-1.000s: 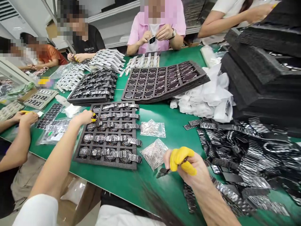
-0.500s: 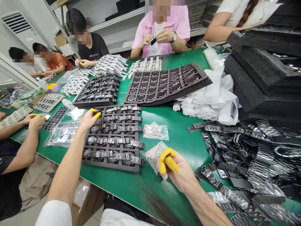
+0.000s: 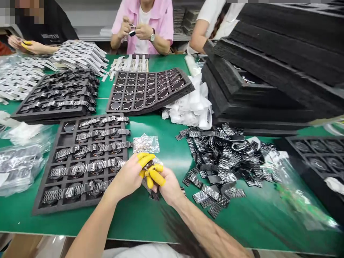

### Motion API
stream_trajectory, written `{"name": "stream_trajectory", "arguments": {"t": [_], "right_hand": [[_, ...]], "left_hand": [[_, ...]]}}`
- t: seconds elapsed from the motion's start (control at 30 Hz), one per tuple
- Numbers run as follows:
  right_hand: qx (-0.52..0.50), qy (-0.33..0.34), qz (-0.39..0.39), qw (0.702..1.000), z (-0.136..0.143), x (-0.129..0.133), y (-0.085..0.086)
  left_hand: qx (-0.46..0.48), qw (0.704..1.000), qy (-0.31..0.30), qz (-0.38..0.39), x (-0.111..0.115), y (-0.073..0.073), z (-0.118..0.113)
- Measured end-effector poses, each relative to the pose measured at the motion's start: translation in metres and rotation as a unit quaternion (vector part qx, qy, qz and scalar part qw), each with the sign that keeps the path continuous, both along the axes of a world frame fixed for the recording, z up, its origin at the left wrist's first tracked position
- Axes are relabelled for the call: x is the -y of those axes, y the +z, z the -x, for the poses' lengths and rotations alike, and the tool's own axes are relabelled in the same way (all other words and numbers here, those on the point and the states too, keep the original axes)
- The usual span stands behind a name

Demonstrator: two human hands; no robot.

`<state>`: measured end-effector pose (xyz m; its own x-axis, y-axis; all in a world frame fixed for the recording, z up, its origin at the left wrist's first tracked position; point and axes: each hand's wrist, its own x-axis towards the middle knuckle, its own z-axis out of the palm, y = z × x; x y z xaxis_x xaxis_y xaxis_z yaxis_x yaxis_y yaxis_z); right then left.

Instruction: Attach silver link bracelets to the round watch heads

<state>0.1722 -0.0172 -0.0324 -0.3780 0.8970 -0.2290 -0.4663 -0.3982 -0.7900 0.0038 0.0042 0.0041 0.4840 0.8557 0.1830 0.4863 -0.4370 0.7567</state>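
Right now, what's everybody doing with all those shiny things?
The person's left hand and right hand, both with yellow rubber fingertip covers, meet over a small clear plastic bag region beside the black foam tray of silver metal-band watches. Loose wrapped metal watch bands are piled on the green table.

A green counter [image 3: 166, 211] carries black foam trays [image 3: 80, 161] at left, a heap of metal watch bands [image 3: 223, 161] at right, white wrappers [image 3: 192, 107] and stacked trays [image 3: 268, 79] farther back.

Bare forearms, yellow finger cots [image 3: 157, 177], white shirt [image 3: 139, 251]
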Motion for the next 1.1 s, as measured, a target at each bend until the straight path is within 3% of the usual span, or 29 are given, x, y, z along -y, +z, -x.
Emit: {"name": "stream_trajectory", "arguments": {"t": [0.2,0.57,0.8,1.1], "right_hand": [[0.018,0.018,-0.002,1.0,-0.003,0.0,0.004],[-0.008,0.0,0.02,1.0,-0.003,0.001,0.004],[-0.019,-0.031,0.031,0.999,-0.001,0.0,0.009],[-0.01,-0.025,0.028,0.999,-0.003,0.002,0.005]], "left_hand": [[-0.07,0.995,-0.018,-0.064,-0.001,0.005,0.003],[-0.057,0.997,-0.015,-0.051,0.0,0.003,0.004],[0.012,0.998,-0.053,-0.035,0.0,0.012,0.0],[0.084,0.994,-0.063,0.035,-0.001,0.008,-0.004]]}}
